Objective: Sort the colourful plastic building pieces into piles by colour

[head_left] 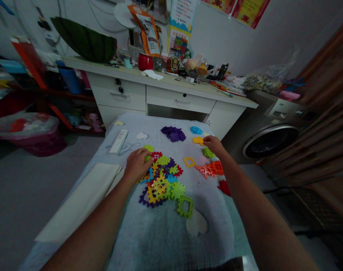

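Note:
A heap of mixed-colour plastic interlocking tiles [162, 180] lies in the middle of a pale blue towel [160, 233]. My left hand [137, 163] rests curled on the heap's left edge, fingers closed on a green tile [147, 157]. My right hand [213, 145] reaches to the far right, fingers pinched by the yellow tiles [198, 140], just above a green pile [208, 153]. Sorted piles lie around: purple [173, 133], blue [196, 130], orange [212, 168], red [224, 187]. A single yellow tile [189, 162] lies alone.
A white desk [165, 94] crowded with a red mug [145, 61], jars and packets stands behind the towel. A washing machine [269, 139] is at right, a pink basin [27, 131] at left. A white box [118, 141] and folded cloth [81, 199] lie on the towel's left.

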`<state>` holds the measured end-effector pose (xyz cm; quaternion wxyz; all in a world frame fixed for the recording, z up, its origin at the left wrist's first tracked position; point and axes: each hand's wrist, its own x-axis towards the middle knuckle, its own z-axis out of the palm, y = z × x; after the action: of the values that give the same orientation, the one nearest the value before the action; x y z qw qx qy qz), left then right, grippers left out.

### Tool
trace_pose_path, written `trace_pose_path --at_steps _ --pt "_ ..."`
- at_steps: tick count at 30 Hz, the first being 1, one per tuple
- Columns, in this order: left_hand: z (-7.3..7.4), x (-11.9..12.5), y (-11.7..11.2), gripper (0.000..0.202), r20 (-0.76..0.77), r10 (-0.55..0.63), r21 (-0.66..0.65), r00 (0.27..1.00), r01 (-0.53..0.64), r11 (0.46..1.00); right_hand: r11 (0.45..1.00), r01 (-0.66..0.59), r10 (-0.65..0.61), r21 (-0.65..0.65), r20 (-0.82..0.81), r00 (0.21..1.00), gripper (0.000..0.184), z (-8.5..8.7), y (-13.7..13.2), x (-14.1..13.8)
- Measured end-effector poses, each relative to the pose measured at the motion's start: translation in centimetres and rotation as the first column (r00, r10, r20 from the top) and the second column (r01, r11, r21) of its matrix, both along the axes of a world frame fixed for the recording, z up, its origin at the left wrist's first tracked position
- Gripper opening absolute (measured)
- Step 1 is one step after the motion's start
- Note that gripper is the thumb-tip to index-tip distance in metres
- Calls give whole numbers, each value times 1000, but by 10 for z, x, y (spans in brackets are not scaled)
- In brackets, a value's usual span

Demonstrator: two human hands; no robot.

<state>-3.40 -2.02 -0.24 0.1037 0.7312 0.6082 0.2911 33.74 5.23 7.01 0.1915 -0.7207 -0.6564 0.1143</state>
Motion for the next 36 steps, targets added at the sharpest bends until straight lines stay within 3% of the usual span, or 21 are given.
trace_pose_path --at_steps 3,5,9,17,22,27,31,36 --pt "2 1 -1 31 -12 14 -5 1000 -14 1000 930 -338 345 -148 24 938 21 5 -23 -26" --pt "3 2 -2 31 -12 23 -11 1000 -23 1000 872 -435 456 -225 50 888 35 7 -40 -42" --pt "5 2 -3 31 -15 17 -17 1000 -17 1000 837 -423 510 -345 215 833 71 9 -64 -66" --pt "6 1 -3 31 -26 12 -22 1000 -12 1000 840 -424 520 -339 279 807 52 -2 -63 -76" --pt "3 1 -2 31 -14 6 5 1000 -6 1000 909 -382 415 -165 276 867 51 -3 -39 -64" --pt "1 0 -1 29 0 6 6 1000 -6 1000 991 -134 132 -18 329 935 49 -4 3 -37" --pt "2 0 -1 30 -8 5 -5 1000 -5 1000 1000 13 -20 23 349 937 44 -6 25 -20" --pt "2 0 -2 30 2 9 -2 1000 -9 1000 995 95 -96 20 356 930 41 -12 36 -13"
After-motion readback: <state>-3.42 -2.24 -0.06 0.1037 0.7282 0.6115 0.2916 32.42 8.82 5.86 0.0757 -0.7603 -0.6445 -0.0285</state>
